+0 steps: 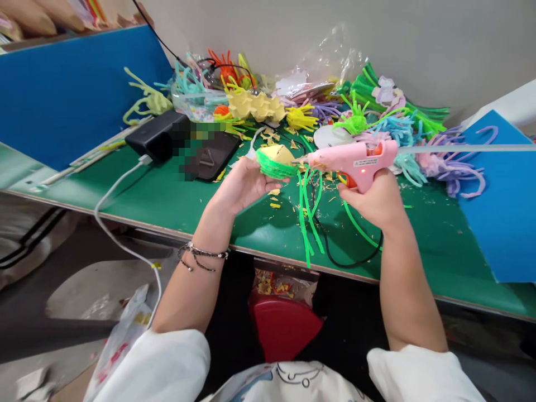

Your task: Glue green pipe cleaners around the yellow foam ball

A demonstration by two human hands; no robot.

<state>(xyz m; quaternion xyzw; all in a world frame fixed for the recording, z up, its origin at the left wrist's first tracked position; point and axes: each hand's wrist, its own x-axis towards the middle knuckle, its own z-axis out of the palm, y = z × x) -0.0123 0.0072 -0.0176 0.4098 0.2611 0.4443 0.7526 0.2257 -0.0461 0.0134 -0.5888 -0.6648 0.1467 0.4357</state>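
Note:
My right hand [374, 196] grips a pink hot glue gun [355, 161], its nozzle pointing left at a yellow egg-carton cup wrapped in bright green pipe cleaner [274, 160]. That cup rests in my left hand [247, 181], held just above the green table [176, 201]. A clear glue stick [464, 148] juts out of the gun's back to the right. Several loose green pipe cleaners [307, 212] hang from the cup area down over the table's front edge. The gun's black cord [347, 259] loops beneath my right wrist.
Behind lie a yellow egg carton piece [255, 106], heaps of coloured pipe-cleaner shapes [397, 128], a black power bank [157, 137] with a white cable [121, 184] and a phone [211, 153]. Blue foam boards [502, 206] flank both sides. A red stool [282, 326] sits under the table.

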